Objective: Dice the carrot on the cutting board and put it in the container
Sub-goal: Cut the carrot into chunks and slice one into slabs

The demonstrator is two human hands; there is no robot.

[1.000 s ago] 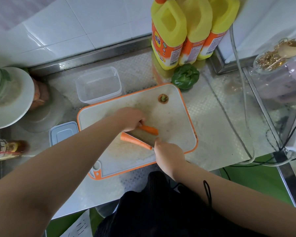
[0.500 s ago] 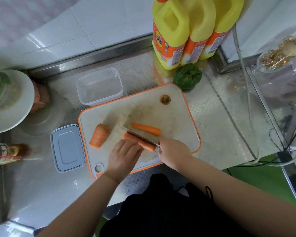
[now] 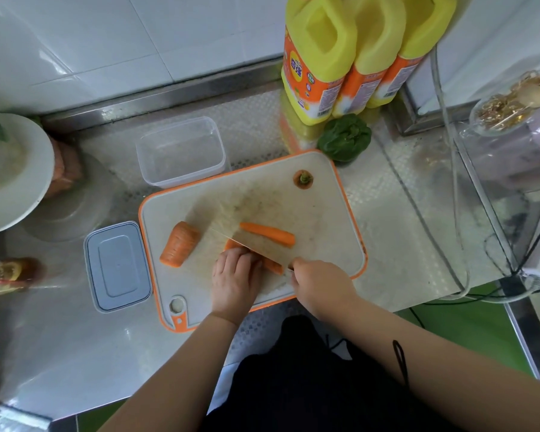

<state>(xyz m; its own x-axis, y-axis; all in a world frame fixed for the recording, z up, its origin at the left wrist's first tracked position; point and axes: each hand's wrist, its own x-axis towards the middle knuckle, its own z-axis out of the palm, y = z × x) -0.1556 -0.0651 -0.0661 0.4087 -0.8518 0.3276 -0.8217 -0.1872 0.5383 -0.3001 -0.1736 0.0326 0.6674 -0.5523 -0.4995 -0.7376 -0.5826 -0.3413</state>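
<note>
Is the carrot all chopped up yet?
Not yet. The top is cut off. The right hand holds the knife over a carrot strip that the left hand steadies. A chunk waits; the container looks empty.

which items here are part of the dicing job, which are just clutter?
Job: board, carrot strip being cut, second strip, carrot chunk, knife, container, left hand, right hand.

Clutter: lid, yellow jugs, green pepper, carrot top.
</note>
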